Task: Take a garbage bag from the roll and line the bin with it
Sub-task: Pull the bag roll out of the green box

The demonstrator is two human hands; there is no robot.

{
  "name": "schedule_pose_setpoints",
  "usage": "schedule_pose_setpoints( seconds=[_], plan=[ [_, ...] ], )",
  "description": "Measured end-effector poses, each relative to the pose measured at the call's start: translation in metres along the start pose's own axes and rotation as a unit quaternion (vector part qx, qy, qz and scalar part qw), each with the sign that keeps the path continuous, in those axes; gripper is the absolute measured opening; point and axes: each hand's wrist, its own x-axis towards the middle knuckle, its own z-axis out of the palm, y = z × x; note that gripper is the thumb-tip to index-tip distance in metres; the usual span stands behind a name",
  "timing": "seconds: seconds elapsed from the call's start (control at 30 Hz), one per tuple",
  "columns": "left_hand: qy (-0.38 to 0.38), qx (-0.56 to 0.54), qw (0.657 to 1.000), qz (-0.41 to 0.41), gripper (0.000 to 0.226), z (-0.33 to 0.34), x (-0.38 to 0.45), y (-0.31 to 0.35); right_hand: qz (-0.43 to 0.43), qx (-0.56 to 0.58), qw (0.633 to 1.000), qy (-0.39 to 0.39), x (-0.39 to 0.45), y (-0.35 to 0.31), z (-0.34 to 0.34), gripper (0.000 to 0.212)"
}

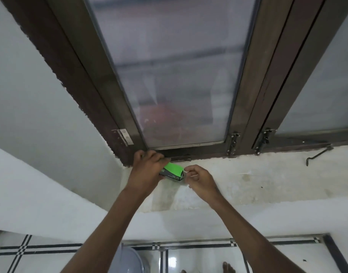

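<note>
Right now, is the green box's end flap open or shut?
Cannot tell. The green box lies on the window sill, gripped by the left hand; the right hand is curled at its end, too blurred to read.

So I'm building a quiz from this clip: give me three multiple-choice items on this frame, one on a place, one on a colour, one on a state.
1. Where is the box held?
A. over the window sill
B. on the floor
C. inside the bin

2. What colour is the box's top face?
A. red
B. green
C. yellow

3. What is the left hand doing?
A. hanging idle
B. pressing the glass
C. gripping the box

Answers:
1 A: the box is up over the window sill, below the window frame.
2 B: its top face is bright green, with dark sides.
3 C: the left hand has its fingers curled round the box, while the right hand is curled just beside the box's end.
</note>
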Motion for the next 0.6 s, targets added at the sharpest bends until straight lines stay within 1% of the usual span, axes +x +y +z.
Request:
schedule_pose_setpoints(
  seconds=[0.03, 0.1, 0.2, 0.27, 0.33, 0.37, 0.4, 0.47, 0.53, 0.6],
  plan=[
    [0.001, 0.014, 1.0, 0.013, 0.068, -0.004, 0.006, 0.003, 0.021, 0.041, 0.999, -0.028, -0.001, -0.003, -0.002, 0.024],
    [0.004, 0.045, 0.998, 0.042, 0.07, -0.014, 0.022, 0.012, 0.054, 0.102, 0.992, -0.058, 0.001, -0.004, -0.01, 0.026],
    [0.002, 0.086, 0.994, 0.072, 0.067, -0.031, 0.04, 0.019, 0.089, 0.182, 0.977, -0.066, 0.008, -0.001, -0.02, 0.026],
    [-0.005, 0.105, 0.991, 0.082, 0.064, -0.039, 0.047, 0.023, 0.1, 0.207, 0.97, -0.078, 0.009, 0.0, -0.028, 0.027],
    [-0.004, 0.116, 0.99, 0.082, 0.064, -0.041, 0.051, 0.026, 0.089, 0.207, 0.97, -0.093, 0.012, 0.005, -0.034, 0.035],
    [-0.002, 0.114, 0.99, 0.077, 0.064, -0.041, 0.051, 0.027, 0.069, 0.19, 0.974, -0.102, 0.014, 0.009, -0.035, 0.043],
    [0.001, 0.106, 0.992, 0.069, 0.065, -0.04, 0.05, 0.028, 0.035, 0.15, 0.982, -0.107, 0.015, 0.012, -0.036, 0.052],
    [0.002, 0.077, 0.996, 0.045, 0.065, -0.035, 0.044, 0.028, -0.037, 0.008, 0.993, -0.107, 0.02, 0.017, -0.036, 0.061],
    [-0.004, 0.051, 0.999, 0.018, 0.065, -0.026, 0.034, 0.027, -0.071, -0.149, 0.982, -0.089, 0.023, 0.018, -0.036, 0.056],
    [-0.008, 0.02, 1.0, -0.019, 0.066, -0.015, 0.023, 0.023, -0.104, -0.247, 0.962, -0.062, 0.024, 0.015, -0.041, 0.051]
  ],
)
